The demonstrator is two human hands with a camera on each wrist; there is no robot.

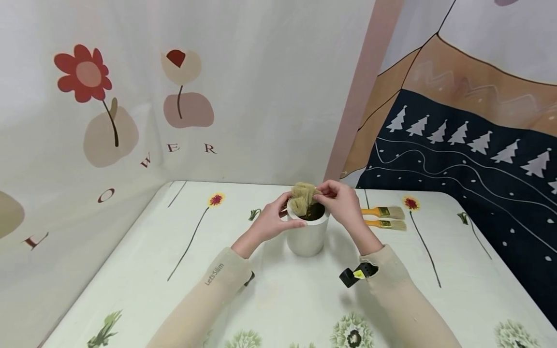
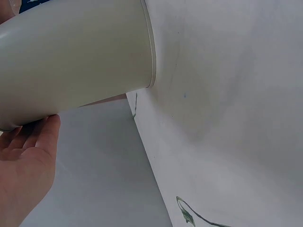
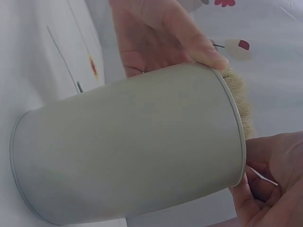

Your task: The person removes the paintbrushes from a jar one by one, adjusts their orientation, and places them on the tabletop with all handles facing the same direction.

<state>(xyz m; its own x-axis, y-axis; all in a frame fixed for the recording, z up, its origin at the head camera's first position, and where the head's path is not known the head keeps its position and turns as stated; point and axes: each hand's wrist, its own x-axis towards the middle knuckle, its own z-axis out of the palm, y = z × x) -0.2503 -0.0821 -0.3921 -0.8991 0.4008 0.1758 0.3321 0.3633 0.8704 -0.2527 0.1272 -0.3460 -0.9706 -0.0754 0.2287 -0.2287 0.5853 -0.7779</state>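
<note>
A white cylindrical container [image 1: 306, 240] stands upright on the table, its inside dark. Pale bristles of paintbrushes [image 1: 300, 200] rise above its rim, with the handles hidden inside. My left hand [image 1: 271, 221] grips the container near the top from the left, thumb along the front of the rim. The left wrist view shows its fingers [image 2: 45, 137] against the container's side. At the right of the rim, my right hand [image 1: 341, 200] has thumb and fingers together at the bristles, seemingly pinching a paintbrush. The right wrist view shows this hand [image 3: 272, 182] beside the rim, its fingertips partly hidden.
Right of the container lie two paintbrushes with orange handles, an upper one [image 1: 385, 211] and a lower one [image 1: 387, 224]. The flower-print cloth covers the table [image 1: 143, 270]. Behind it hangs a pale printed curtain [image 1: 261, 96], with a dark tree-pattern cloth [image 1: 435, 159] at right.
</note>
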